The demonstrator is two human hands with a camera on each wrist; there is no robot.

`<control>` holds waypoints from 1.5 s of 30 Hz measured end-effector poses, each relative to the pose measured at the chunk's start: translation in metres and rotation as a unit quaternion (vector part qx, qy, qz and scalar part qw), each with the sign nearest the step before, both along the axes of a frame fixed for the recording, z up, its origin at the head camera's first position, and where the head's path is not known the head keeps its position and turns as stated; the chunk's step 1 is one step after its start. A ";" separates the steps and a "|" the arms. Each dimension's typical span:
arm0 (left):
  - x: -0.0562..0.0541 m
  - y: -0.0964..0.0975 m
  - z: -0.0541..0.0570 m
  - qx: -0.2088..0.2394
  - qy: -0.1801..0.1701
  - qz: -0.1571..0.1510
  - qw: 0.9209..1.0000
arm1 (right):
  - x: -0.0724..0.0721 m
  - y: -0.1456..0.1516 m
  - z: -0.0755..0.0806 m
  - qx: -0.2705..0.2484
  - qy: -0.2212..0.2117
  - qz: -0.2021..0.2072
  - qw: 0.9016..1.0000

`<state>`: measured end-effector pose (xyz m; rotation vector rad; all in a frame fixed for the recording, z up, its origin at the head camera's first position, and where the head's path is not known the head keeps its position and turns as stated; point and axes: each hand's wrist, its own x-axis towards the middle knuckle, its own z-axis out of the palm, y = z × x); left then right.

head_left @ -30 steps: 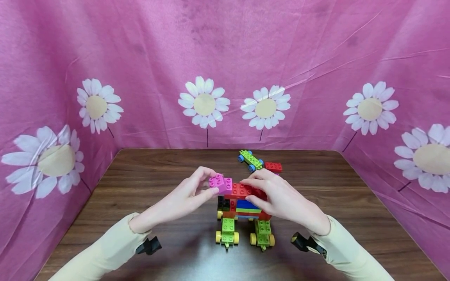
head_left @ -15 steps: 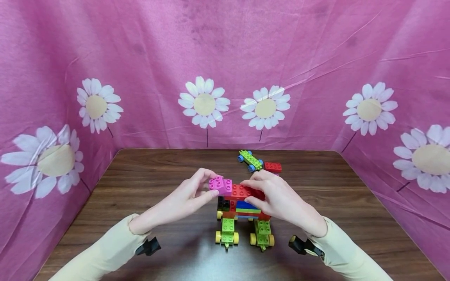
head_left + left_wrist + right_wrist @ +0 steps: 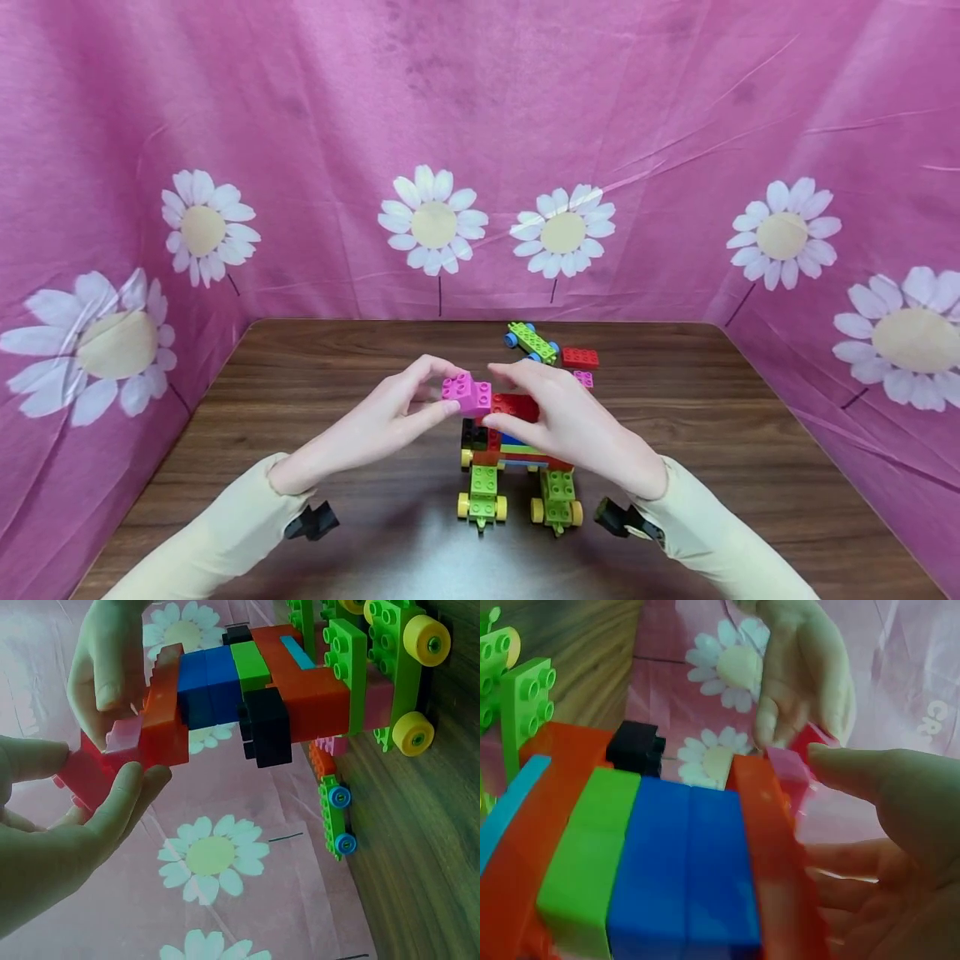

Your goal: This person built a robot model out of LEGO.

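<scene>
My left hand [image 3: 401,410] pinches a pink toy brick [image 3: 459,387] between thumb and fingers. It sits at an angle on a second pink brick [image 3: 124,739], at the left end of a long red brick [image 3: 769,847]. That red brick tops a tall brick build with blue bricks [image 3: 210,686], a bright green brick [image 3: 592,847], a black brick [image 3: 266,727] and red bricks beneath. Over the red top, my right hand [image 3: 558,417] spreads its thumb and fingers close to the lower pink brick; whether they touch it I cannot tell.
Green wheeled bases [image 3: 483,483] with yellow wheels carry the build on the wooden table [image 3: 315,358]. Behind it lie a green car base [image 3: 532,342] with blue wheels, a loose red brick [image 3: 580,357] and a small pink brick [image 3: 582,379]. A pink flowered cloth [image 3: 480,100] surrounds the table.
The right hand has slid left along the red top, towards the pink bricks, uncovering the small pink brick behind it. The left hand keeps its pinch and has barely moved.
</scene>
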<state>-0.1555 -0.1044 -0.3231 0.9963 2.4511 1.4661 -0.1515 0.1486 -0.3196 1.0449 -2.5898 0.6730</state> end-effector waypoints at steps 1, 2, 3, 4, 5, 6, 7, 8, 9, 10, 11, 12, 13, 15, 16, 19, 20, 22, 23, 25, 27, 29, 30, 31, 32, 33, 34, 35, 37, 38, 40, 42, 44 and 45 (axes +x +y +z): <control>-0.001 0.000 0.000 0.001 0.007 0.006 1.000 | -0.002 -0.004 -0.001 -0.011 0.000 0.011 1.000; -0.001 0.000 0.001 0.002 0.014 0.011 1.000 | -0.004 -0.007 -0.002 -0.017 0.001 0.019 1.000; -0.002 0.000 0.001 0.004 0.022 0.016 1.000 | -0.006 -0.009 -0.003 -0.021 0.005 0.027 0.999; -0.003 0.000 0.001 0.005 0.032 0.022 0.999 | -0.007 -0.011 -0.004 -0.023 0.009 0.030 0.999; -0.003 0.001 0.001 0.005 0.045 0.029 0.999 | -0.007 -0.012 -0.005 -0.025 0.012 0.032 0.999; -0.004 0.001 0.001 0.006 0.053 0.032 0.998 | -0.008 -0.012 -0.006 -0.027 0.016 0.034 0.999; -0.005 0.001 0.002 0.006 0.061 0.035 0.997 | -0.008 -0.012 -0.007 -0.028 0.016 0.034 0.999; -0.005 0.002 0.002 0.005 0.066 0.035 0.997 | -0.009 -0.012 -0.007 -0.029 0.018 0.033 0.999; -0.006 0.002 0.002 0.004 0.069 0.035 0.997 | -0.009 -0.013 -0.007 -0.032 0.020 0.034 0.999; -0.006 0.002 0.002 0.002 0.071 0.034 0.997 | -0.009 -0.013 -0.008 -0.034 0.022 0.035 0.999; -0.007 0.002 0.001 0.001 0.073 0.032 0.997 | -0.009 -0.013 -0.009 -0.036 0.025 0.037 0.998; -0.007 0.002 0.001 0.000 0.071 0.030 0.997 | -0.010 -0.014 -0.009 -0.038 0.028 0.039 0.998; -0.008 0.002 0.001 0.000 0.072 0.028 0.997 | -0.010 -0.014 -0.010 -0.040 0.031 0.041 0.998; -0.008 0.002 0.001 -0.002 0.076 0.026 0.997 | -0.011 -0.014 -0.012 -0.045 0.035 0.043 0.997; -0.008 0.003 0.001 -0.003 0.080 0.025 0.996 | -0.011 -0.014 -0.012 -0.048 0.036 0.043 0.997; -0.008 0.004 0.003 -0.009 0.104 0.021 0.994 | -0.010 -0.014 -0.014 -0.058 0.032 0.043 0.997; -0.008 0.005 0.003 -0.012 0.115 0.019 0.993 | -0.010 -0.014 -0.014 -0.061 0.030 0.043 0.997; -0.008 0.006 0.005 -0.018 0.139 0.015 0.990 | -0.009 -0.015 -0.015 -0.066 0.030 0.043 0.996; -0.008 0.006 0.006 -0.020 0.151 0.013 0.988 | -0.009 -0.015 -0.015 -0.069 0.031 0.044 0.996; -0.008 0.006 0.007 -0.023 0.171 0.009 0.985 | -0.009 -0.015 -0.016 -0.071 0.034 0.046 0.996; -0.007 0.006 0.008 -0.026 0.189 0.005 0.982 | -0.009 -0.015 -0.017 -0.073 0.036 0.046 0.996; -0.007 0.006 0.009 -0.030 0.205 0.001 0.978 | -0.010 -0.016 -0.017 -0.074 0.038 0.046 0.995; -0.007 0.006 0.008 -0.032 0.214 -0.001 0.976 | -0.010 -0.016 -0.017 -0.075 0.039 0.047 0.995; -0.007 0.007 0.008 -0.035 0.224 -0.002 0.974 | -0.010 -0.016 -0.017 -0.077 0.039 0.047 0.995; -0.007 0.007 0.008 -0.037 0.235 -0.003 0.971 | -0.010 -0.016 -0.017 -0.077 0.041 0.047 0.995; -0.007 0.007 0.007 -0.040 0.245 -0.004 0.969 | -0.010 -0.016 -0.017 -0.078 0.041 0.048 0.995; -0.006 0.007 0.006 -0.042 0.256 -0.004 0.966 | -0.010 -0.015 -0.017 -0.080 0.042 0.049 0.995; -0.006 0.007 0.006 -0.045 0.266 -0.004 0.963 | -0.010 -0.015 -0.018 -0.081 0.042 0.050 0.995; -0.006 0.007 0.005 -0.051 0.286 0.000 0.957 | -0.011 -0.015 -0.018 -0.082 0.044 0.053 0.994; -0.006 0.007 0.005 -0.054 0.293 0.002 0.955 | -0.011 -0.015 -0.019 -0.082 0.046 0.054 0.994; -0.005 0.007 0.004 -0.061 0.302 0.007 0.951 | -0.011 -0.015 -0.019 -0.084 0.048 0.057 0.994; -0.005 0.008 0.004 -0.070 0.315 0.013 0.947 | -0.012 -0.015 -0.020 -0.085 0.052 0.059 0.993; -0.004 0.010 0.004 -0.077 0.332 0.019 0.940 | -0.012 -0.016 -0.021 -0.086 0.056 0.060 0.993; -0.003 0.010 0.004 -0.080 0.342 0.023 0.936 | -0.012 -0.016 -0.021 -0.086 0.057 0.061 0.993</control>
